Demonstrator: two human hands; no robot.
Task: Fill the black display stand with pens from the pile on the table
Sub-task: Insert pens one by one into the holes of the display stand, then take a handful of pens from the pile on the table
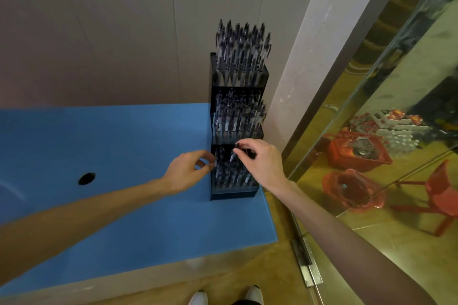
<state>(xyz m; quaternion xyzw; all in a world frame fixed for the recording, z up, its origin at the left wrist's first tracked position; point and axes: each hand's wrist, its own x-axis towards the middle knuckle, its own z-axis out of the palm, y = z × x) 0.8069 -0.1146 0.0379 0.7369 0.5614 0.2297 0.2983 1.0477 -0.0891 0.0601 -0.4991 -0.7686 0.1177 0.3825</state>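
Tall black three-tier plastic display stand (238, 131) sits at the far right corner of the blue surface (111, 156); top two tiers packed, bottom tier nearly full. Right hand (262, 163) pinches a clear-barrelled pen with a dark clip (234, 153) by its top end, tip angled down into the bottom tier, among pens already standing there. Left hand (188, 171) at the stand's left edge, fingers (207, 156) loosely curled, touching the side; grip unclear. Best approach, I'd say: keep the stand braced, straighten the pen, drop it into a free gap. No pile visible on the surface.
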